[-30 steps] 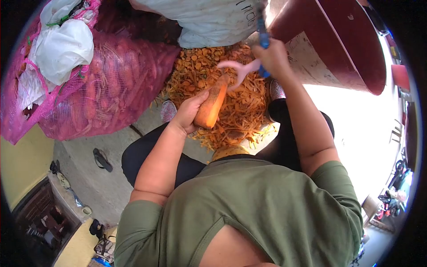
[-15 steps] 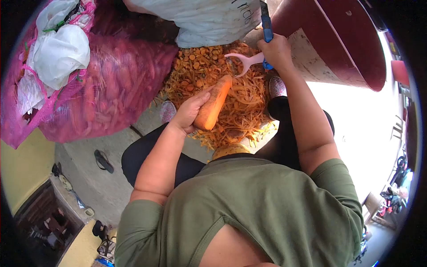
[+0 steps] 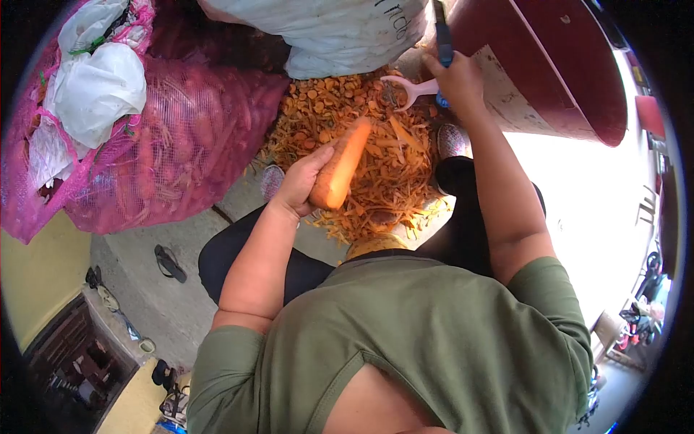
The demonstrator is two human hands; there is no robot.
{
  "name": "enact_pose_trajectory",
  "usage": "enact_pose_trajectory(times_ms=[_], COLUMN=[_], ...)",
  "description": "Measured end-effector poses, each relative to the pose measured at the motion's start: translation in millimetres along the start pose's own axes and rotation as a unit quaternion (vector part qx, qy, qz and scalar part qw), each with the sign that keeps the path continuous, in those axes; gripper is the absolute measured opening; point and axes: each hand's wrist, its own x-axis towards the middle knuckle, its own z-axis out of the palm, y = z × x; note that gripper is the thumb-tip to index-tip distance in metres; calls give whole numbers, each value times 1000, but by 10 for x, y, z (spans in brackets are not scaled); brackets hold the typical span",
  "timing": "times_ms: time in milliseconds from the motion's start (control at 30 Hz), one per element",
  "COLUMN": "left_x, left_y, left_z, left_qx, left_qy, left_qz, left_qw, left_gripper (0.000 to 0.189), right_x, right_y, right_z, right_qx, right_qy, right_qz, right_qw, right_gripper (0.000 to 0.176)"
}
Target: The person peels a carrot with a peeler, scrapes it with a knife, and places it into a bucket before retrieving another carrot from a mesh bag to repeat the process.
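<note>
The left grip (image 3: 299, 185) is wrapped around a carrot's thick end, holding the carrot (image 3: 347, 160) tilted above loose peelings (image 3: 394, 173). The right grip (image 3: 461, 81) is closed on a pink peeler (image 3: 421, 89) and a dark-handled implement (image 3: 444, 52). The peeler has moved farther past the tip, so a stroke appears finished. Left lies a mesh sack (image 3: 184, 148); ahead, a white sack (image 3: 340, 36); the maroon container (image 3: 600, 79) crowds the right side.

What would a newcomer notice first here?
Probably the heap of orange scraps, upper middle, with a big carrot held above it in the left hand. Left of the heap lies a pink mesh sack. At the heap's upper right, the right hand grips a pink peeler.
</note>
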Motion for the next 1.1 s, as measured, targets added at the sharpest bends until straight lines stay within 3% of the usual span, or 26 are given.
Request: enact_pose_trajectory(times_ms=[33, 133, 167, 233, 533, 867, 1100], left_x=[32, 77, 87, 100, 139, 146, 102], left_y=[-12, 37, 50, 64, 38, 27, 78], left_z=[-51, -162, -176, -176, -149, -113, -120], left_qx=[-20, -85, -102, -132, -136, -136, -144], left_qy=[18, 9, -4, -9, 52, 59, 6], left_qz=[1, -13, -15, -21, -13, -27, -65], left_qw=[1000, 996, 995, 991, 989, 989, 987], left_gripper=[38, 36, 36, 37, 36, 42, 39], right_x=[-35, -513, -675, -878, -1021, -973, -843], right_y=[33, -196, -206, -234, -169, -23, 48], right_z=[114, 326, 384, 466, 541, 748, 775], right_qx=[-24, -128, -157, -195, -247, -290, -321], right_qy=[18, -88, -99, -161, -124, -34, -86], right_qz=[-78, -177, -249, -291, -348, -350, -276], right_qw=[997, 972, 950, 923, 896, 890, 902], right_gripper=[39, 57, 53, 39, 12, 8, 10])
